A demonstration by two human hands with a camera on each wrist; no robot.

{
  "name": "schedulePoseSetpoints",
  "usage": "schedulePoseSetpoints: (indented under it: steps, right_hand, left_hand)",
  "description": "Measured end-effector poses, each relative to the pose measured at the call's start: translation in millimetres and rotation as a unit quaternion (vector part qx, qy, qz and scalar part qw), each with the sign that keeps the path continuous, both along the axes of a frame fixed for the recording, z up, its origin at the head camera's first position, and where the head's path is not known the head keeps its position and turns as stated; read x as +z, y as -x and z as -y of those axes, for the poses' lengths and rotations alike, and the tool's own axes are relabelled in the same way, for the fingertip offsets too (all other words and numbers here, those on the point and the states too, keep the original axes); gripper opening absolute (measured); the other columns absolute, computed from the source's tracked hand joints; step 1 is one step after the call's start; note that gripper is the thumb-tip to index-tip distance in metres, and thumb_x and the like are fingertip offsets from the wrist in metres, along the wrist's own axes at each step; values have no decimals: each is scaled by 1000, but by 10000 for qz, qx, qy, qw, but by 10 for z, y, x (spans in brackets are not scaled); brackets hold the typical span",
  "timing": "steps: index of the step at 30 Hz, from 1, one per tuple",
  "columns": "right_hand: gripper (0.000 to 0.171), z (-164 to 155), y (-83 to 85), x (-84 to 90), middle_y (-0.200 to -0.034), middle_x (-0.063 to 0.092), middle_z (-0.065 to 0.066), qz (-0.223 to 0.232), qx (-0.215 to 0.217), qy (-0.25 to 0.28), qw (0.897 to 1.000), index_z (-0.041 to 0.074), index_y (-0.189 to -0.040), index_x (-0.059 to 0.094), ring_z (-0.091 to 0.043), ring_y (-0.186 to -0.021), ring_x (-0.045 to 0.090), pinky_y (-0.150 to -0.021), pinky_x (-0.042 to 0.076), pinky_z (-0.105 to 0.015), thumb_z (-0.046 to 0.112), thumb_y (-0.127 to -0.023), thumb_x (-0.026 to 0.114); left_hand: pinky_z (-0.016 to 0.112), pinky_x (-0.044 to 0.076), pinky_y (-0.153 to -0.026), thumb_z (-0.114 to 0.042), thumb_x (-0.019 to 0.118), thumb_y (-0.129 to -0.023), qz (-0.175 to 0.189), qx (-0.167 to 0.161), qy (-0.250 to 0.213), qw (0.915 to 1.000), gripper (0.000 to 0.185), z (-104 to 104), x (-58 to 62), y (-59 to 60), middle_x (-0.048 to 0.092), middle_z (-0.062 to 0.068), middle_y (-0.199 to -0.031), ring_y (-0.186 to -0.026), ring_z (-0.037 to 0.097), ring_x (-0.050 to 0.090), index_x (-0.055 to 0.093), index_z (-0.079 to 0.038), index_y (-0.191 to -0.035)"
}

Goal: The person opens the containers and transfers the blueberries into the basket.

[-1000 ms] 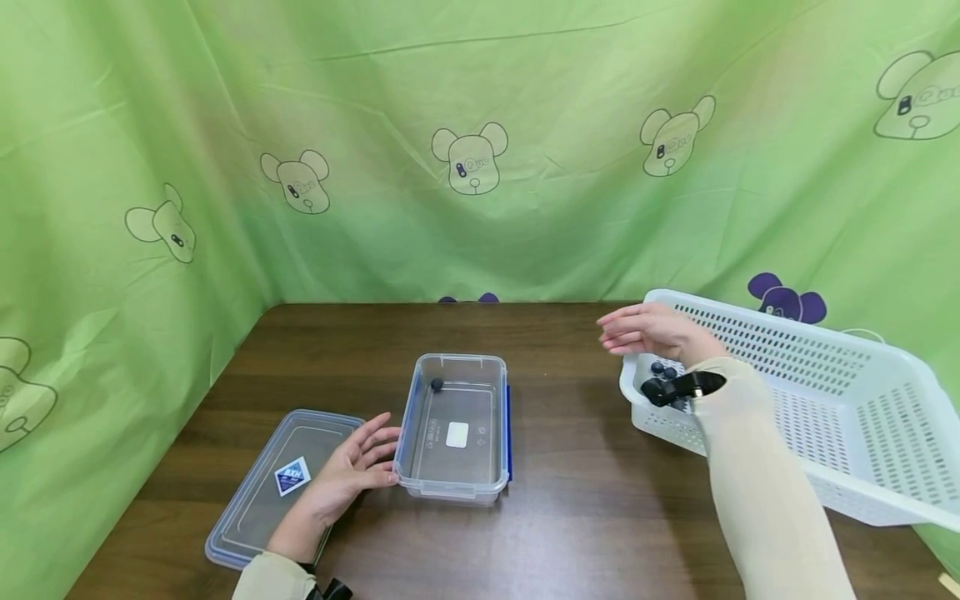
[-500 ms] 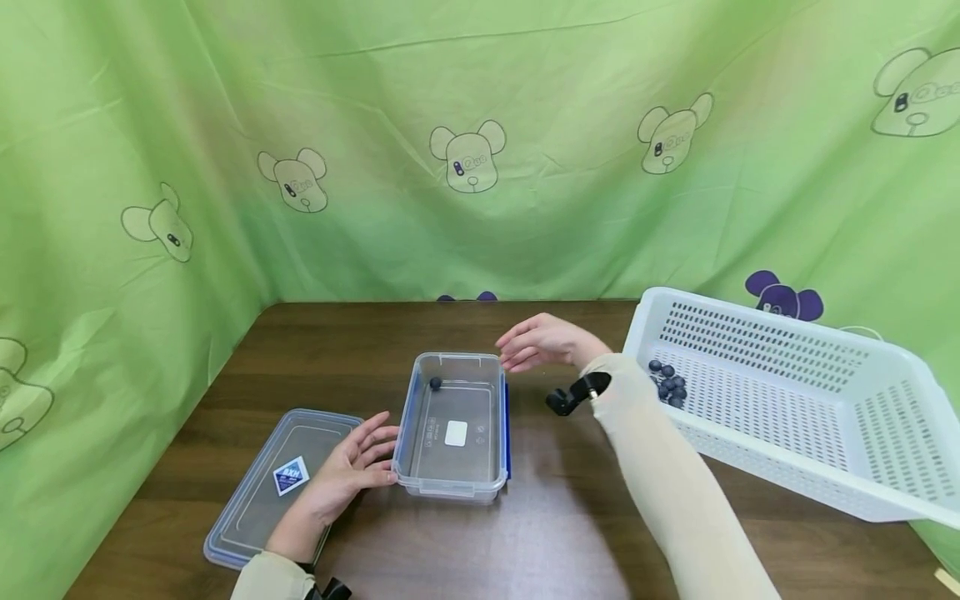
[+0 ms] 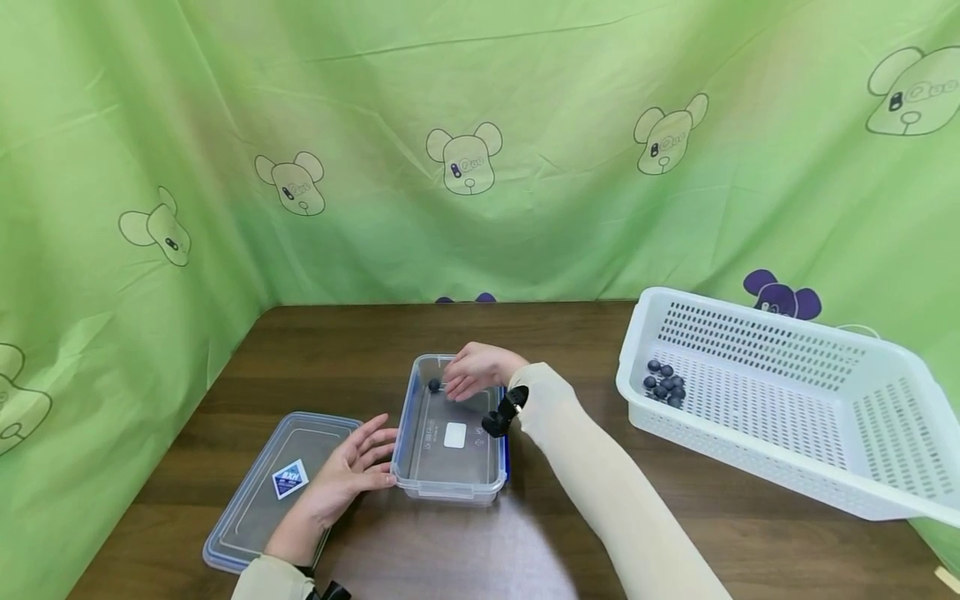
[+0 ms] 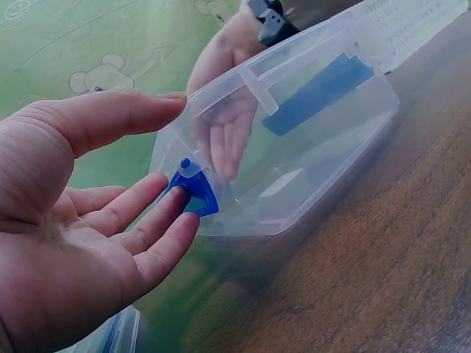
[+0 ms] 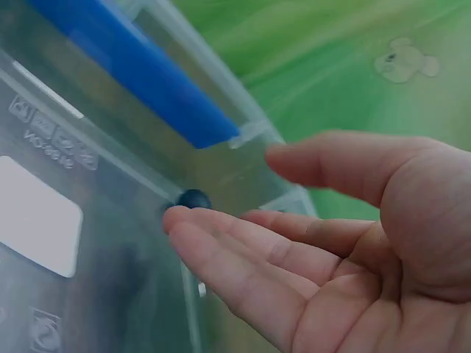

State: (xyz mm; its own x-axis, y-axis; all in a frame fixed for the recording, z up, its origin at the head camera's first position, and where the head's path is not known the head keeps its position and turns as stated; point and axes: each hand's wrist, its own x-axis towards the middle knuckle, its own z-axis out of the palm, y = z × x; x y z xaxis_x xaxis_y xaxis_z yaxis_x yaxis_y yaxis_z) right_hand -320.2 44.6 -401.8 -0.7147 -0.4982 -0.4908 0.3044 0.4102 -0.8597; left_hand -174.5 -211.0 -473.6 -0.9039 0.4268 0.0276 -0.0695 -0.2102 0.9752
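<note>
My left hand [image 3: 352, 467] is beside the left wall of a clear plastic food box [image 3: 450, 492], fingers spread. In the left wrist view its fingertips touch the blue clip [image 4: 197, 190] on that wall. My right hand [image 3: 480, 371] reaches inside the box at its far end. The right wrist view shows the thumb apart from nearly straight fingers, nothing pinched between them. A blueberry [image 5: 194, 198] lies in the box just beyond those fingertips. Several more blueberries [image 3: 665, 383] are grouped at the left end of a white perforated basket [image 3: 780, 467].
The box's lid [image 3: 255, 508], clear with a blue rim and a diamond-shaped sticker, lies on the brown wooden table [image 3: 540, 517] under my left forearm. A green cloth [image 3: 555, 242] with bear-head prints hangs behind the table.
From above the basket, my right hand has moved left across the table and down into the box. My left hand stays at the box's side.
</note>
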Motion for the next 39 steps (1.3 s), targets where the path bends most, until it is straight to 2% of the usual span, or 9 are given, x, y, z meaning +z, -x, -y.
schedulePoseSetpoints:
  steps: [6,9,15,21,29,34,39]
  right_hand:
    - [35,147,-3,-129,-113,64,-34,406,-309,16,9987,-17,-129,50,-34,-91,69,-84,57,-41,-3,-97,53]
    - [32,212,1,-197,-105,66,-30,527,-420,95,9977,-16,-127,49,-33,-88,69,-85,57,-41,-3,-98,51]
    - [14,354,-23,-305,-83,63,-21,789,-479,220,9955,-11,-104,55,-26,-73,67,-82,58,-39,-1,-100,47]
    - [14,430,-51,-327,-75,62,-18,636,-339,13,9974,-7,-91,56,-23,-64,65,-72,59,-35,-2,-100,46]
    - [17,437,-43,-337,-72,63,-17,667,-168,-98,9976,-7,-87,59,-21,-62,66,-65,59,-32,-1,-100,49]
    - [19,424,-60,-328,-74,65,-19,764,-102,-42,9970,-11,-91,61,-22,-63,68,-65,60,-33,2,-101,51]
    - [16,403,-57,-308,-74,66,-18,665,-101,135,9976,-12,-94,61,-22,-62,68,-66,60,-33,0,-99,52]
  left_hand:
    - [27,49,-96,7,76,-80,-92,-59,-99,9999,98,-3,-15,3,45,19,-138,-117,12,57,8,15,-151]
    - [28,49,-96,7,75,-80,-128,-77,-120,9998,98,-5,-20,7,46,19,-138,-117,12,57,7,15,-151]
    - [28,49,-96,7,76,-80,-140,-69,-116,9998,98,-8,-30,9,46,19,-138,-117,12,57,8,15,-151]
    - [28,49,-96,9,74,-81,-127,-72,-110,9998,96,-7,-40,12,46,18,-139,-117,11,57,8,14,-151]
    - [28,50,-95,8,74,-81,-120,-64,-70,9999,96,0,-32,7,43,23,-141,-117,13,57,9,13,-152]
    - [28,49,-96,9,74,-82,-103,-79,-50,9999,96,5,-34,-3,44,22,-140,-117,13,57,9,14,-152]
    - [28,50,-95,9,74,-81,-27,8,9,10000,97,-5,-19,1,43,24,-141,-116,13,58,10,12,-153]
